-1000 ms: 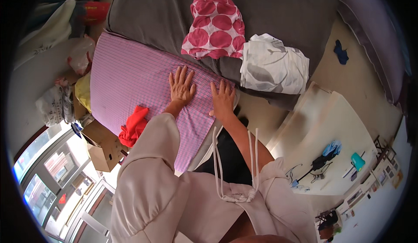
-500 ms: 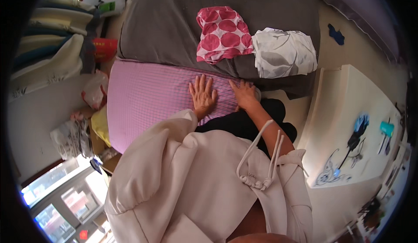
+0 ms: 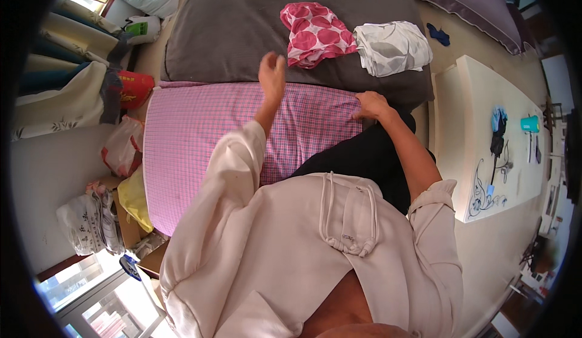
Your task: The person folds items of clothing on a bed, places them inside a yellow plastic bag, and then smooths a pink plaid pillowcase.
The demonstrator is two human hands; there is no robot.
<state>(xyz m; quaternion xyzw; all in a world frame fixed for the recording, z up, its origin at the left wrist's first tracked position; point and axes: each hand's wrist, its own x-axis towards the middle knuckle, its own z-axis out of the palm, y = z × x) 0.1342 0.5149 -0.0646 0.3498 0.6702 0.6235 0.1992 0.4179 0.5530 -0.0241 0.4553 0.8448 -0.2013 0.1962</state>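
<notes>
A pink checked cloth [image 3: 200, 138] covers the surface in front of me, flat with slight wrinkles near my legs. My left hand [image 3: 272, 77] is raised over its far edge, near a dark grey cover [image 3: 236, 29]. The fingers are loosely bent, with a gap between them and nothing visible inside. At the cloth's right edge rests my right hand [image 3: 372, 105], thumb and fingers apart. Whether it pinches any fabric is hidden. Beyond my hands, a folded pink-and-white cloth with large dots [image 3: 318, 35] lies beside a folded white cloth with grey leaves [image 3: 394, 48].
A white cabinet [image 3: 500, 150] stands at the right, with a teal cup [image 3: 530, 124] on it. Plastic bags [image 3: 124, 146], a red container [image 3: 134, 89] and a cardboard box [image 3: 154, 259] line the left side. A dark blue cloth item [image 3: 438, 34] lies at the far right.
My left hand has lifted off the pink checked cloth and moved away from me. My right hand has slid right, to the cloth's edge. The view has shifted slightly.
</notes>
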